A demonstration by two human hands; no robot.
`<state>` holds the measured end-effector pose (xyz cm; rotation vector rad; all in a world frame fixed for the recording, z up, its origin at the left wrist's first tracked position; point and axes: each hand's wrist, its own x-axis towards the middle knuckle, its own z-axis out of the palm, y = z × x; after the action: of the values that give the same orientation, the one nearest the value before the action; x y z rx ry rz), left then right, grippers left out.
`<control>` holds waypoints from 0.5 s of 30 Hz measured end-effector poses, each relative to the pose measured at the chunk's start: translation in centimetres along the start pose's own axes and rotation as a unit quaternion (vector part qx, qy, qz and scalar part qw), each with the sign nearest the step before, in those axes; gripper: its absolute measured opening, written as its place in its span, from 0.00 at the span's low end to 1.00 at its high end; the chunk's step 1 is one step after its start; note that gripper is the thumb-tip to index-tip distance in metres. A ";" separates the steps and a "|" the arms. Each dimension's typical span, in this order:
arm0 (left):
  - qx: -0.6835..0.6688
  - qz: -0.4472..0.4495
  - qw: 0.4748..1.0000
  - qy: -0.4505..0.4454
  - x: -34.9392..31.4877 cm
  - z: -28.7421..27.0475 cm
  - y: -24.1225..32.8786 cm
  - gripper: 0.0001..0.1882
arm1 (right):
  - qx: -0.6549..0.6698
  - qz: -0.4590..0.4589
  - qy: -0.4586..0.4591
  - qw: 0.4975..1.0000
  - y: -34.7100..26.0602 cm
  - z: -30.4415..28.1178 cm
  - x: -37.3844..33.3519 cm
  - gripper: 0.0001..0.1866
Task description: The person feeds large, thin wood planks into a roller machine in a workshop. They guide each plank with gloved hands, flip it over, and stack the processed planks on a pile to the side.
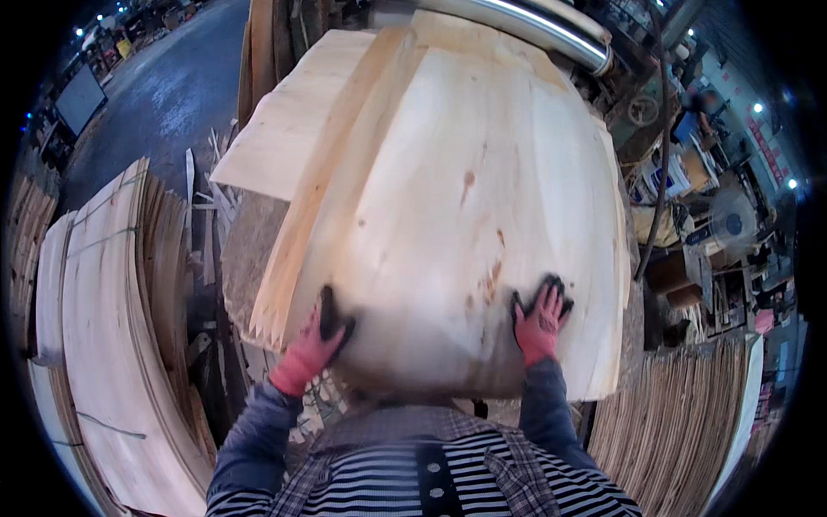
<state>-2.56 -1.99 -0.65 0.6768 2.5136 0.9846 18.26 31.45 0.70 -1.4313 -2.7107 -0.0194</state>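
A broad, pale wood veneer sheet (422,207) with brown knots lies before me on top of other sheets. Near its left edge my left hand (317,343), in a pink glove with dark fingertips, rests with the thumb apart from the fingers. My right hand (540,324), gloved the same way, lies flat on the sheet's near right part, fingers spread. Neither hand grips anything. Along the left side, narrower yellowish veneer strips (293,250) show stepped edges, and another pale sheet (289,121) sticks out beyond them.
A shiny metal roller (525,30) spans the far end. Tied veneer bundles (108,319) stand at the left, and a veneer stack (672,422) stands at the lower right. A fan (732,224) and a dark upright bar (663,164) are on the right. Wood scraps (222,194) lie at the left.
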 end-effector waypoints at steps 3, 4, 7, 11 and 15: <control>-0.176 -0.015 0.984 -0.004 4.3 -3.9 -2.7 0.29 | 0.006 -0.065 0.006 0.998 -4.6 -0.6 -1.6 0.41; -0.184 0.002 0.983 -0.010 4.8 -5.5 -2.6 0.27 | 0.017 -0.094 0.018 0.995 -5.4 -0.5 -2.4 0.42; -0.349 -0.044 0.923 -0.154 5.0 -11.7 2.4 0.18 | 0.076 -0.165 -0.018 0.983 -6.2 -1.1 -6.6 0.44; -0.225 -0.014 0.941 -0.253 2.6 -14.2 10.2 0.18 | 0.106 -0.261 -0.100 0.954 -3.6 -4.9 -15.8 0.49; -0.200 0.308 0.924 -0.106 -1.4 -14.3 13.8 0.19 | 0.099 -0.170 0.080 0.977 1.0 -4.7 -16.8 0.39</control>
<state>-4.15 -1.51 19.25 1.3863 1.8426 1.4800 28.82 17.97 4.17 -0.8651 -2.6958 0.1079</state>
